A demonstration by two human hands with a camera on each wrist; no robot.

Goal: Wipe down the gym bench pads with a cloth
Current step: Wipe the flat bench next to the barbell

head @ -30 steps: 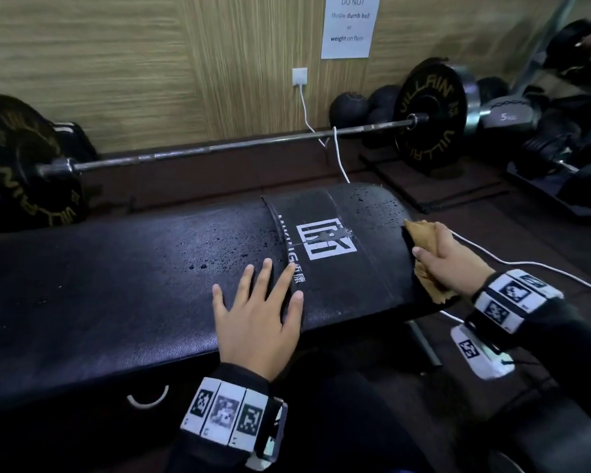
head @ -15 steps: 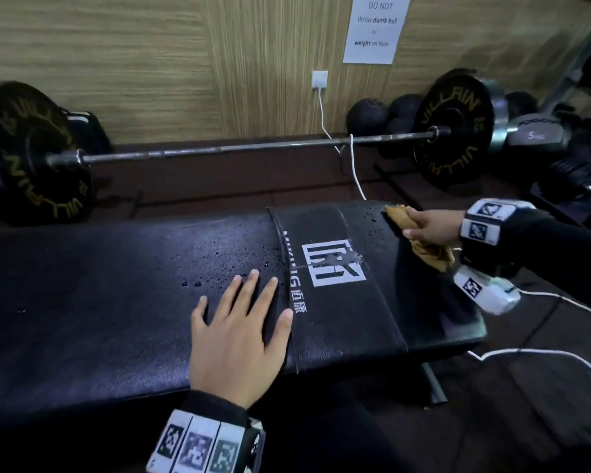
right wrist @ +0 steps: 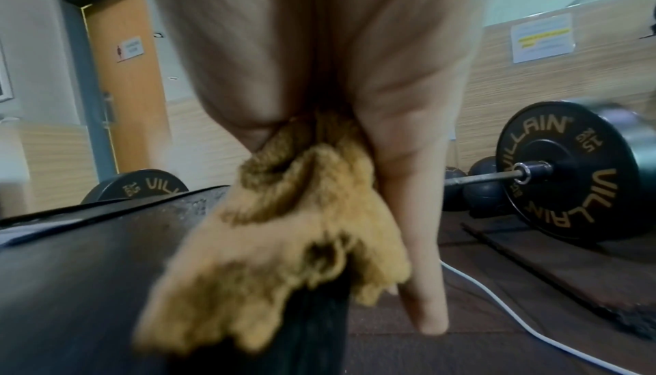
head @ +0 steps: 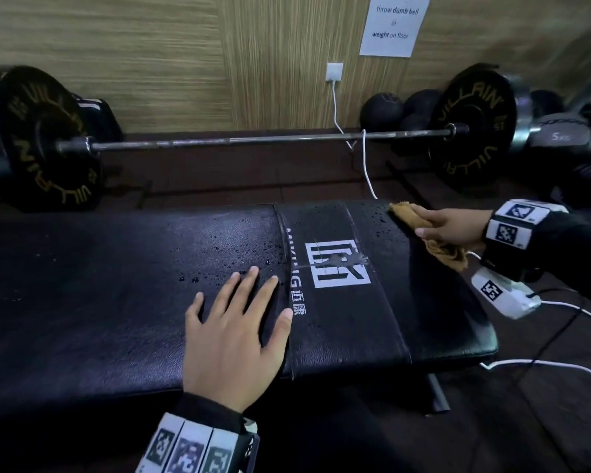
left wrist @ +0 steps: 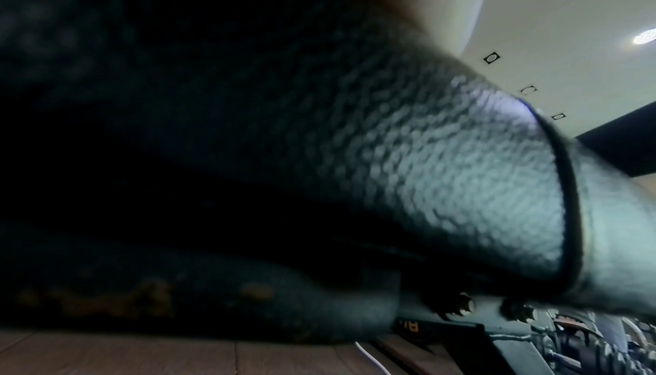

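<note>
The black bench pad (head: 116,302) runs across the head view, with a white logo (head: 336,264) and water drops near its right end. My left hand (head: 236,329) lies flat on the pad just left of the logo, fingers straight and spread. My right hand (head: 447,227) holds a crumpled tan cloth (head: 406,213) against the pad's far right corner. In the right wrist view the cloth (right wrist: 284,241) hangs bunched from the fingers (right wrist: 419,269) over the pad's edge (right wrist: 106,269). The left wrist view shows only the pad's grained side (left wrist: 444,184) up close.
A barbell (head: 253,139) with black plates (head: 471,128) lies on the floor behind the bench, along a wood-panelled wall. Medicine balls (head: 382,110) and dumbbells (head: 560,134) sit at the back right. White cables (head: 365,165) trail over the floor right of the bench.
My right hand has slid the cloth from the pad's near right edge to its far right corner. The left hand has stayed flat in the same place.
</note>
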